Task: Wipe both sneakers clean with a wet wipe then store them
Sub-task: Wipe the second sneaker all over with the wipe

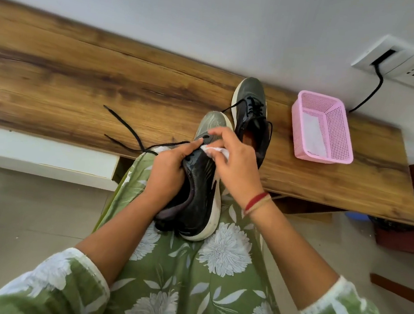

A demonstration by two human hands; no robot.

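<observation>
A dark grey sneaker (198,194) with a white sole lies on my lap, toe pointing at the wooden bench. My left hand (167,173) grips its upper by the collar and lace area. My right hand (235,165) pinches a crumpled white wet wipe (214,151) against the sneaker near the laces. The second sneaker (252,115), same colours, stands on the bench (81,79) just beyond, laces loose.
A pink perforated basket (337,124) with white wipes inside sits on the bench at the right. Black laces (132,131) trail across the bench. A wall socket (412,68) with a black cable is at the upper right. Tiled floor lies at the left.
</observation>
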